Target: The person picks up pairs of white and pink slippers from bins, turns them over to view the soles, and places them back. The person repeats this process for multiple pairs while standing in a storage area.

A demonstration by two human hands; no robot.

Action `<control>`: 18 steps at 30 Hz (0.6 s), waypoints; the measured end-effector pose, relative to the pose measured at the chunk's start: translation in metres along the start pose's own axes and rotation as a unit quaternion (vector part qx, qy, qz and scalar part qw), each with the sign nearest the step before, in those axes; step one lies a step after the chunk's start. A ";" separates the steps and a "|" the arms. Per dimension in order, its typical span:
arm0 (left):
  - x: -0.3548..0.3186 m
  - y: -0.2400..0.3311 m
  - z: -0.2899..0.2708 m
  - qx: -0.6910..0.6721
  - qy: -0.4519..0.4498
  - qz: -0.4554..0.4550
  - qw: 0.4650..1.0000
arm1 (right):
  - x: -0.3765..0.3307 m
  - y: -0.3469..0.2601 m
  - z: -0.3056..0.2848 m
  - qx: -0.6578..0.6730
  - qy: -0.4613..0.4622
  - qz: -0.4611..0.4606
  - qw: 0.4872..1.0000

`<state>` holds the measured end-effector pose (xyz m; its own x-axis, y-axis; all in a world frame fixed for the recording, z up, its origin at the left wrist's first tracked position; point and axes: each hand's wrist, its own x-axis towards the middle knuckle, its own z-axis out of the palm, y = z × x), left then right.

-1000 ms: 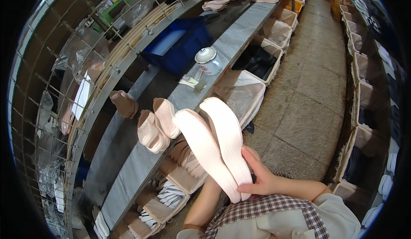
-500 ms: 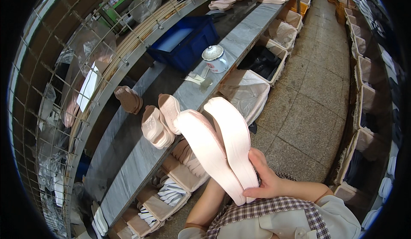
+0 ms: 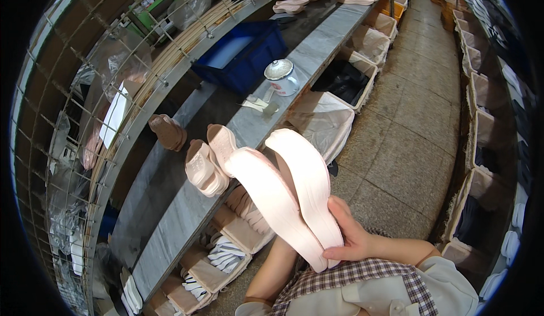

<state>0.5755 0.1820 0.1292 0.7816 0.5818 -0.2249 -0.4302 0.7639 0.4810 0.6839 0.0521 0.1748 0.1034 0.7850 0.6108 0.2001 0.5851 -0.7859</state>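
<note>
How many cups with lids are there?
1: a white cup on the grey bench, near the blue tub. Others may be hidden.

The soles [image 3: 310,180] are pale pink, the crate [image 3: 252,68] blue, the apron [image 3: 362,268] dark-and-white checked.

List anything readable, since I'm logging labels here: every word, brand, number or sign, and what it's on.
No text can be read with certainty.
White mug: red marking on its side, too small and blurred to read.
Pale soles in hand: no lettering visible.
White sheet at left: no print can be made out.
</note>
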 end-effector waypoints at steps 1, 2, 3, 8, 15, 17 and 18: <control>-0.001 0.000 0.000 0.002 0.000 0.002 1.000 | 0.000 0.000 0.000 0.004 0.005 -0.008 1.000; -0.002 -0.001 -0.001 0.004 0.000 0.003 1.000 | 0.001 -0.001 0.000 0.007 0.001 -0.003 1.000; -0.003 -0.002 -0.001 0.006 0.000 0.004 1.000 | 0.001 -0.001 0.001 0.009 0.002 -0.004 1.000; -0.009 -0.004 -0.001 0.022 -0.002 0.004 1.000 | 0.005 -0.003 0.002 0.003 0.006 -0.012 1.000; -0.014 -0.005 -0.002 0.042 -0.010 0.000 0.999 | 0.002 -0.005 0.002 -0.008 0.010 -0.010 1.000; -0.016 -0.005 -0.001 0.053 -0.015 0.000 0.998 | 0.003 -0.005 0.002 -0.004 0.013 -0.014 1.000; -0.017 -0.005 0.000 0.060 -0.020 -0.002 0.998 | 0.003 -0.006 0.003 -0.005 0.011 -0.011 1.000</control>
<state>0.5645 0.1687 0.1309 0.8011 0.5659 -0.1948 -0.3716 0.7254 0.5794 0.6804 0.0516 0.1810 0.1209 0.7674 0.6297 0.2118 0.5998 -0.7716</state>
